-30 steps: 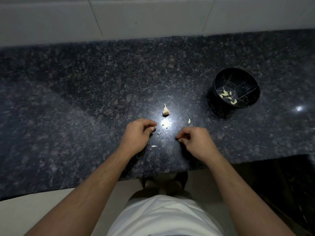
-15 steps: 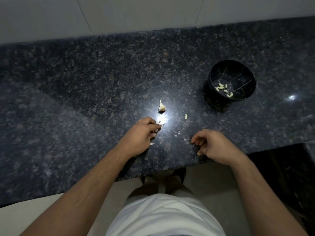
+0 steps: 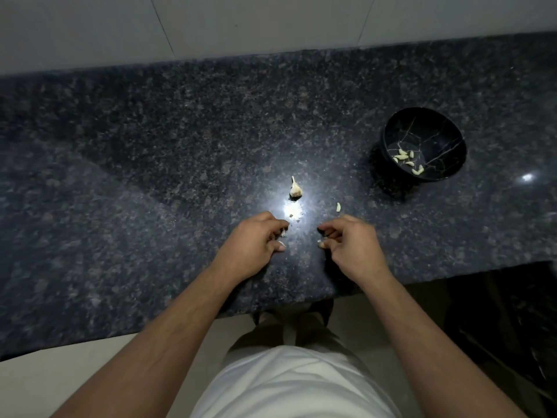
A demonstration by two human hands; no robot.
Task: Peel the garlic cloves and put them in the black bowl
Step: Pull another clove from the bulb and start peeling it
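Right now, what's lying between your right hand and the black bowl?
In the head view, one loose garlic clove lies just beyond the right hand; otherwise bare countertop up to the black bowl.

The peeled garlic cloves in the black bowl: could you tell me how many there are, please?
About 7 peeled garlic cloves, all clustered on the bowl floor toward its near-left side; the black bowl stands right of the hands. They overlap, so one or two may be hidden or miscounted.

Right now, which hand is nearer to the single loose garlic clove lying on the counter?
Right. The right hand is just below the loose clove, almost reaching it. The left hand is farther away, down and to the clove's left, beyond the bright glare spot.
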